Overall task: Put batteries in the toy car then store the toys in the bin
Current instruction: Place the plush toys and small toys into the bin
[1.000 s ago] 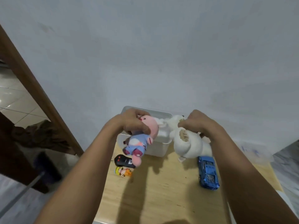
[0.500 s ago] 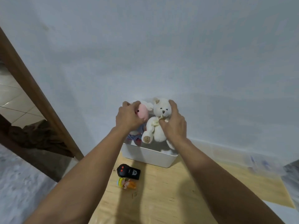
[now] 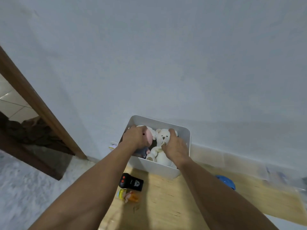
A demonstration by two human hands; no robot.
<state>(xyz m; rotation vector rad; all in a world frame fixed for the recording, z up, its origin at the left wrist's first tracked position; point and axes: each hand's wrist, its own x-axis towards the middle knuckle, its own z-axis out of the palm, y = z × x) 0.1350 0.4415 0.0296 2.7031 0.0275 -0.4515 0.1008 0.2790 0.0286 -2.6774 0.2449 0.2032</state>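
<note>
Fingers of both hands, left hand [image 3: 135, 137] gripping the pink-headed plush doll [image 3: 148, 138], right hand [image 3: 174, 147] the white plush bear [image 3: 162, 146], have lowered both into the white plastic bin [image 3: 156, 167], leaving the blue toy car [image 3: 226, 180] on the wooden table [image 3: 166, 205] still unstored.

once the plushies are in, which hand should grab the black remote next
Left, probably. The black remote lies on the table beside the left forearm, just below the left hand. The right hand would have to cross over.
</note>
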